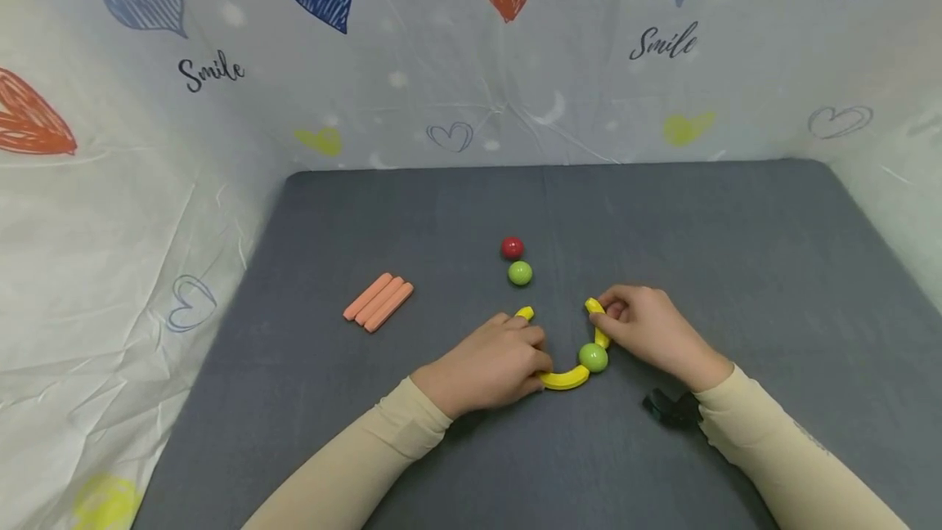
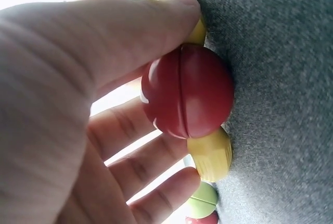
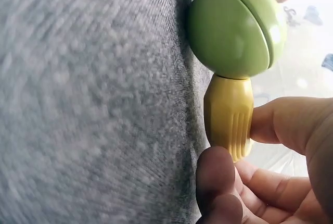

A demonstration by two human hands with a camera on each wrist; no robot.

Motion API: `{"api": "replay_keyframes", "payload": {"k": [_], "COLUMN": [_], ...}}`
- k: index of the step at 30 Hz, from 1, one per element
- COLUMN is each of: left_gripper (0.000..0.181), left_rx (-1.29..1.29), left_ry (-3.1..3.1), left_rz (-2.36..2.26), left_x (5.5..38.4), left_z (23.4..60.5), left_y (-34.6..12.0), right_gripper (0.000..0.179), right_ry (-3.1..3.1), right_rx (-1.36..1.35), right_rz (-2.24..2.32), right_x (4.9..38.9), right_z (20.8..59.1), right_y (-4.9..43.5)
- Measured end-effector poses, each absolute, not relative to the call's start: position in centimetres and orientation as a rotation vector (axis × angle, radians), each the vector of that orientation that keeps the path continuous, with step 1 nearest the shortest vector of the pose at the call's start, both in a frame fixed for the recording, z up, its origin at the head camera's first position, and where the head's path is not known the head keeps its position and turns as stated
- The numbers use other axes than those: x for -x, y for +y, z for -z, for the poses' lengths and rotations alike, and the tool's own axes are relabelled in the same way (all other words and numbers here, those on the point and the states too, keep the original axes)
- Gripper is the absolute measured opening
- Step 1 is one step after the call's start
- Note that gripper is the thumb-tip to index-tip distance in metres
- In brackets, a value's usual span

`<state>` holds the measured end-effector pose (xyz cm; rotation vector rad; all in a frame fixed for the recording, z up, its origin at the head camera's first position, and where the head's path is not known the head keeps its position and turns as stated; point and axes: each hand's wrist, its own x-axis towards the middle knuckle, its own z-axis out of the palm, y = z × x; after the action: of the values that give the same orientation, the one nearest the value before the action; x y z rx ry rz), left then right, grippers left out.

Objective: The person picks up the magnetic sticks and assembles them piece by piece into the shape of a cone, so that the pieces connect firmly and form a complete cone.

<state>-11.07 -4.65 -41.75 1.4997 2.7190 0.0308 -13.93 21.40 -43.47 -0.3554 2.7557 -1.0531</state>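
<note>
Curved yellow banana-shaped pieces and round balls form a U-shaped row on the table. My left hand (image 1: 489, 362) covers the left part of it in the head view. In the left wrist view its thumb grips a yellow piece (image 2: 196, 31) beside a red ball (image 2: 188, 91), with the other fingers behind the ball. My right hand (image 1: 651, 330) pinches the right yellow piece (image 3: 229, 112) between thumb and fingers. A green ball (image 1: 593, 357) touches that piece and the bottom yellow piece (image 1: 565, 379).
Ahead of the hands lie a loose red ball (image 1: 512, 248) and a green ball (image 1: 520, 273), close together. Several pink sticks (image 1: 379, 302) lie side by side at left on the dark grey table (image 1: 412, 211). A heart-printed white cloth (image 1: 412, 72) hangs behind.
</note>
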Motion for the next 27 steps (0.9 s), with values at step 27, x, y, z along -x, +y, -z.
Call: {"api": "replay_keyframes", "payload": {"k": [27], "left_gripper": [0.012], "left_rx": [-1.483], "left_ry": [2.688], "left_rz": [0.038], "left_x": [10.5], "left_z": [41.3], "left_y": [-4.6], "right_gripper": [0.015], "right_ry": [2.680], "right_rx": [0.532], "right_rz": [0.991], "right_x": [13.9], "right_z": [43.4], "right_y": [18.2]}}
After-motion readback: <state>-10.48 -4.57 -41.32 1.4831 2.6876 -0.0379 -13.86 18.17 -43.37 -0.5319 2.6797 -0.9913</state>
